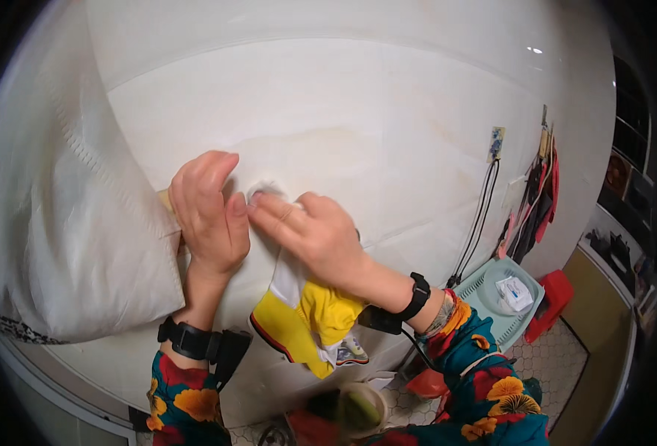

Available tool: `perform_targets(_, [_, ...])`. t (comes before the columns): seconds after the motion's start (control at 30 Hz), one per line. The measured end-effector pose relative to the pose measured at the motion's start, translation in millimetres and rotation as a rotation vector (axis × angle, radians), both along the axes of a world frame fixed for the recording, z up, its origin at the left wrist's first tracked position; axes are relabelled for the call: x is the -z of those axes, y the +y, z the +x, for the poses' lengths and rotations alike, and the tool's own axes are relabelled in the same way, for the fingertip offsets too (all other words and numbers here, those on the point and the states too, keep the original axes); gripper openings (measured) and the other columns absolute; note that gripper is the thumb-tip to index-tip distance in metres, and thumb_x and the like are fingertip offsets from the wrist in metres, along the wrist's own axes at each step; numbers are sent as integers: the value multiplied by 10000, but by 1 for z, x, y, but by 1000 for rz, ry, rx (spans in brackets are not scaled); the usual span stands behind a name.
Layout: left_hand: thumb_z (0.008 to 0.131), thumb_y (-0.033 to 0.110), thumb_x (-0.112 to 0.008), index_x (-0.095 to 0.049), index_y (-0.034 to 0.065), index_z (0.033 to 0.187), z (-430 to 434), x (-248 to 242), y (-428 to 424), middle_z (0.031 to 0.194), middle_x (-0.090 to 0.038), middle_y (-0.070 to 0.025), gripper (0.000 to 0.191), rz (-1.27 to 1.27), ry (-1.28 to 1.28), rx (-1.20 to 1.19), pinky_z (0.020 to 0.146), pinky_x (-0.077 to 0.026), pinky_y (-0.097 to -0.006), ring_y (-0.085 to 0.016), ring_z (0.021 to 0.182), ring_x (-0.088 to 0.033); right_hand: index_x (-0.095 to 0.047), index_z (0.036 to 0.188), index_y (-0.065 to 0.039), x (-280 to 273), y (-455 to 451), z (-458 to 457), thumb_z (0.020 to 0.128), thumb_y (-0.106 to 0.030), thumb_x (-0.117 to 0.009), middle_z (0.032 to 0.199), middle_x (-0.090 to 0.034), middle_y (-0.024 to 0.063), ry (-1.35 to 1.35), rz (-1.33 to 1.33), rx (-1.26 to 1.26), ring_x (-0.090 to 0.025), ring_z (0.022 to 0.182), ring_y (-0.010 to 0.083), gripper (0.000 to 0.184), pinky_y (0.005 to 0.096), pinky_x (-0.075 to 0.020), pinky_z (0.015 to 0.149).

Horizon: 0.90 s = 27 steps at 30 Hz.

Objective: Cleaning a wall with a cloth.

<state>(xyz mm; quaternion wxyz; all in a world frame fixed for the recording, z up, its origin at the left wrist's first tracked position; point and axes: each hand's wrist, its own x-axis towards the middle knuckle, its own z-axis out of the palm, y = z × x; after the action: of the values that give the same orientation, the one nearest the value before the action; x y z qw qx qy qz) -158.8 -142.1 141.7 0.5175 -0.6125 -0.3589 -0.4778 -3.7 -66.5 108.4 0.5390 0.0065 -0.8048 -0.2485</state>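
My left hand [208, 214] is raised beside a white tiled wall [328, 100], fingers apart and the thumb near my right fingertips; it holds nothing that I can see. My right hand [311, 228] presses its fingers on a small, pale, crumpled piece of material [267, 189] against the wall. Below the right hand hangs a yellow and white cloth garment [328, 312] with dark and red edging; whether its top is held in the palm is hidden. Both wrists wear black straps with small devices.
A large white fabric or plastic cover [77, 195] fills the left side. On the right are a light green plastic basket [473, 279] with a white packet [514, 294], a red stool [551, 301], hanging cloths [534, 200] and black cables [477, 223]. A pale bucket [381, 410] stands below.
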Motion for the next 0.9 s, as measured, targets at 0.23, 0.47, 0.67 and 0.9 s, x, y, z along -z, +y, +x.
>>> perform_targets(0.23, [877, 253, -499, -521, 80, 1151, 16, -2, 0, 1112, -551, -93, 325, -41, 46, -177, 888, -322, -403, -278, 1009, -487, -558, 1194, -70, -52, 61, 54, 729, -4, -527, 1181, -605, 91, 395, 8, 187, -532, 668, 242, 470, 328, -472, 622])
perform_targets(0.47, [833, 228, -552, -520, 89, 1152, 15, 1, 4, 1096, -547, -76, 349, -43, 54, -206, 875, -322, -406, -269, 999, -484, -580, 1176, -109, -85, 83, 76, 719, 51, -532, 1148, -627, 42, 452, 42, 283, -529, 656, 223, 486, 312, -477, 607])
perform_targets(0.67, [798, 207, -590, -524, 100, 1143, 12, 2, 2, 1082, -543, -64, 367, -38, 44, -235, 863, -323, -403, -261, 1001, -482, -590, 1158, -111, -63, 76, 78, 700, 47, -559, 1145, -628, 40, 372, 19, 307, -526, 649, 215, 486, 307, -478, 606])
perform_targets(0.9, [800, 207, -583, -529, 94, 1129, 15, 2, -1, 1061, -541, -72, 352, -63, 57, -244, 870, -321, -402, -268, 999, -485, -592, 1127, -93, -96, 69, 84, 707, 42, -544, 1120, -628, 41, 342, 50, 311, -544, 671, 232, 444, 321, -488, 622])
